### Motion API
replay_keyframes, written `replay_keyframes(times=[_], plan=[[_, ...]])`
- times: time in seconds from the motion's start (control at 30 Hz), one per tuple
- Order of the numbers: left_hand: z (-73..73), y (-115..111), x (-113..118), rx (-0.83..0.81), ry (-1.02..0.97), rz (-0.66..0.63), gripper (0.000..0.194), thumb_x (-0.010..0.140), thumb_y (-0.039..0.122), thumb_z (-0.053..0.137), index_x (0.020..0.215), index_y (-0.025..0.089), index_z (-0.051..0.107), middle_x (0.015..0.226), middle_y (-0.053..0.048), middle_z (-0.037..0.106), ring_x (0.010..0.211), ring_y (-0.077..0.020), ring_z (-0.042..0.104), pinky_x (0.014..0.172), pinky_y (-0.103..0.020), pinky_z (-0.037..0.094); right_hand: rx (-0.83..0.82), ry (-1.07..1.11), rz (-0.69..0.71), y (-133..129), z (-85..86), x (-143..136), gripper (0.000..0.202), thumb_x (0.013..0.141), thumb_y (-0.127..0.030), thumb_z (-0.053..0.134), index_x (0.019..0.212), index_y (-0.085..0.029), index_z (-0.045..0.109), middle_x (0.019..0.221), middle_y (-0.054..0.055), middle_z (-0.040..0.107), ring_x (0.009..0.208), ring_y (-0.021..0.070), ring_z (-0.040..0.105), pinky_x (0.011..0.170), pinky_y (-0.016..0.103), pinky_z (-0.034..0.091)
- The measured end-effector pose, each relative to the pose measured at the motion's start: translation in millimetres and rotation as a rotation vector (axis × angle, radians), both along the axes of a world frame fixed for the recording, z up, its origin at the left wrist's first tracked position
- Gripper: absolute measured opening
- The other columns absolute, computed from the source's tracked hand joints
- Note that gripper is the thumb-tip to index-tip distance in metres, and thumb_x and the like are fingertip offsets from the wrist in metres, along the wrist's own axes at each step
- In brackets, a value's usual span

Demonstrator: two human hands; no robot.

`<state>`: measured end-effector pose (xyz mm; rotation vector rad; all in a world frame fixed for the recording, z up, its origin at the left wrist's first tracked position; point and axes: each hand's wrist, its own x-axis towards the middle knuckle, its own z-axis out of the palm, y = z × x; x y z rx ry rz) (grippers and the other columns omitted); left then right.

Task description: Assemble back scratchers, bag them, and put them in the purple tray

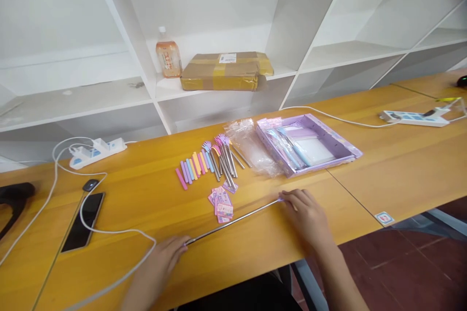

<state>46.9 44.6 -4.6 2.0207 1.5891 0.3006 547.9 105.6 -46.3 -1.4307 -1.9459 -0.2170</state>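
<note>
A thin metal telescopic back scratcher [235, 221], drawn out long, spans the space between my two hands just above the table. My left hand [162, 262] pinches its near-left end. At the other end my right hand [304, 214] is closed around a small purple tip, which the fingers mostly hide. Beyond the rod lie several pink and purple printed cards [221, 202]. Behind them are several short metal back scratchers [226, 158] with coloured claw heads. A row of pastel handle sleeves [193, 167] lies to their left.
A purple box [324, 163] holds bagged back scratchers [292, 150], with crumpled clear bags [253, 150] beside it. A phone [84, 221], white cable and power strip [98, 152] are at left; another power strip [416, 117] lies right. A carton [222, 75] and bottle [168, 56] stand on the shelf.
</note>
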Motion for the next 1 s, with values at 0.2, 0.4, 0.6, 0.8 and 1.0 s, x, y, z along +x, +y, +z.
replay_keyframes(times=[0.2, 0.4, 0.6, 0.8, 1.0], plan=[[-6.5, 3, 65, -0.054, -0.015, 0.058, 0.03, 0.107, 0.036, 0.048, 0.124, 0.032, 0.073, 0.119, -0.003, 0.084, 0.102, -0.0241, 0.082, 0.087, -0.031, 0.061, -0.056, 0.001, 0.283, -2, 13.5, -90, 0.022, 0.108, -0.01, 0.053, 0.111, -0.021, 0.072, 0.101, 0.008, 0.075, 0.087, 0.0224, 0.061, 0.076, 0.036, 0.055], [-17.6, -1, 104, -0.132, -0.185, 0.132, 0.029, 0.109, 0.037, 0.041, 0.121, 0.026, 0.066, 0.091, -0.004, 0.078, 0.082, -0.0226, 0.075, 0.077, -0.031, 0.052, -0.096, -0.17, 0.499, -14, 32.1, -160, 0.014, 0.108, -0.016, 0.057, 0.103, -0.018, 0.07, 0.097, 0.008, 0.072, 0.086, 0.0229, 0.059, 0.064, 0.033, 0.047], [-4.2, 27, 83, -0.149, -0.345, 0.079, 0.029, 0.107, 0.049, 0.047, 0.111, 0.026, 0.064, 0.085, -0.002, 0.07, 0.082, -0.0236, 0.068, 0.079, -0.034, 0.05, -0.268, 0.019, 0.707, 37, 72.0, -136, 0.015, 0.106, -0.031, 0.067, 0.118, -0.023, 0.072, 0.109, 0.008, 0.074, 0.099, 0.0237, 0.068, 0.083, 0.035, 0.054], [8.4, 78, 64, 0.036, -0.396, 0.239, 0.035, 0.108, 0.048, 0.042, 0.13, 0.023, 0.054, 0.1, -0.005, 0.069, 0.084, -0.0217, 0.067, 0.081, -0.037, 0.054, -0.385, 0.263, 0.33, 136, 73.1, -81, 0.024, 0.108, -0.034, 0.055, 0.109, -0.02, 0.074, 0.109, 0.011, 0.073, 0.095, 0.0242, 0.068, 0.086, 0.038, 0.055], [-22.0, 113, 72, 0.007, -0.727, 0.286, 0.042, 0.105, 0.052, 0.05, 0.134, 0.022, 0.045, 0.105, -0.003, 0.063, 0.052, -0.0075, 0.047, 0.051, -0.025, 0.042, -0.177, -0.061, -0.198, 182, 17.9, -60, 0.032, 0.105, -0.023, 0.046, 0.119, -0.008, 0.07, 0.12, 0.023, 0.067, 0.114, 0.0349, 0.057, 0.103, 0.049, 0.045]])
